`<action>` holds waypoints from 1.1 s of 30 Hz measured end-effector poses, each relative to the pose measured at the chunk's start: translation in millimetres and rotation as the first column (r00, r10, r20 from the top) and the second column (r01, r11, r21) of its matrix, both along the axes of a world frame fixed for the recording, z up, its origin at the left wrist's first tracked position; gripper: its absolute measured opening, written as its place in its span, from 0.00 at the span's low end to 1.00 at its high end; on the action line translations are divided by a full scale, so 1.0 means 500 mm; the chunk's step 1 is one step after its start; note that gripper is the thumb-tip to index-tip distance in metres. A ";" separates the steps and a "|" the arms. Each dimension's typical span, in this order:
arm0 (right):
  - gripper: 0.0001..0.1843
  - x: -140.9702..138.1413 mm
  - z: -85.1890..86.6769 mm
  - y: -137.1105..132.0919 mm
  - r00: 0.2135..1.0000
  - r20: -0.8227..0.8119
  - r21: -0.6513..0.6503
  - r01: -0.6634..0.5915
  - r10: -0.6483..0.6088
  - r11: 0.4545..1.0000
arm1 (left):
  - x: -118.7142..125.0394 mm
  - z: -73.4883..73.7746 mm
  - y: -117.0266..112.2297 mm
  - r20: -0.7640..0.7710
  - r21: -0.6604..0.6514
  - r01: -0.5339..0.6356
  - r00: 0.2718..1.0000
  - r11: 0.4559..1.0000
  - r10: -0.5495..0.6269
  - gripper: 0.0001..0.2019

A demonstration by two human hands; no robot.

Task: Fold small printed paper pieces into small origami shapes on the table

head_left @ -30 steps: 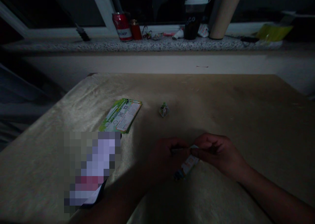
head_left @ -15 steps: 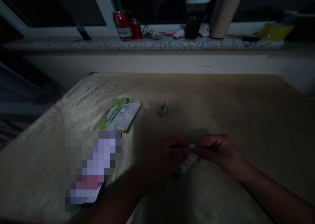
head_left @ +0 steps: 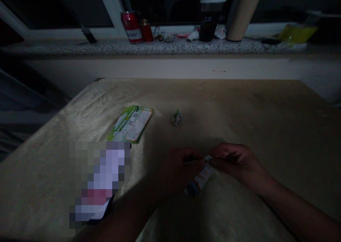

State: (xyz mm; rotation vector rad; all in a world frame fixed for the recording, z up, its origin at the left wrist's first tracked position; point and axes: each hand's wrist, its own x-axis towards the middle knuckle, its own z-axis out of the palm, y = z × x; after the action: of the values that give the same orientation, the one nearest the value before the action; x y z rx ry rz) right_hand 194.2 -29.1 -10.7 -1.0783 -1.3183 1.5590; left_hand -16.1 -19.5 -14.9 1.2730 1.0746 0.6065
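Note:
My left hand and my right hand meet low over the table, fingers closed on a narrow strip of folded printed paper. The paper is whitish with orange marks and a dark lower end that sticks out below my left hand. The right thumb and forefinger pinch its upper end, while the left fingers hug its side. Shadow hides the exact folds. Beyond the hands lies a small crumpled or folded piece of coloured paper. To the left is a stack of green and white printed leaflets.
A lit phone, its screen blurred out, lies beside my left forearm on the cloth-covered table. On the stone windowsill stand a red can, a red bottle, a dark cup and a beige tube.
The folded paper's lower end has shifted slightly down and left, showing more of its printed face. Both hands keep almost the same place.

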 end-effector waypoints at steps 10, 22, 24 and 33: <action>0.06 0.005 -0.001 0.002 0.996 -0.048 -0.029 -0.072 0.070 0.997 | 0.000 0.009 0.004 -0.030 -0.072 0.010 0.999 0.997 -0.012 0.14; 0.04 0.007 0.003 -0.006 0.989 0.147 0.099 -0.048 0.033 0.994 | 0.001 0.018 0.000 -0.052 -0.099 -0.011 0.999 0.995 0.006 0.13; 0.04 0.006 0.004 -0.008 0.985 0.171 0.152 -0.045 0.019 0.987 | 0.003 0.019 0.001 -0.041 -0.141 -0.033 0.999 0.990 0.028 0.13; 0.06 0.016 0.001 -0.007 0.944 0.330 0.503 -0.187 0.013 0.844 | -0.007 0.009 0.002 0.118 -0.206 0.004 0.993 0.978 0.021 0.13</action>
State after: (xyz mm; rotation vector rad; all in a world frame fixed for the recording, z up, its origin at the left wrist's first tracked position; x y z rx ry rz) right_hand 202.1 -32.7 -10.0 -0.9278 -1.9128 1.0068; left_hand -19.8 -18.5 -10.3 1.0399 1.0163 0.5551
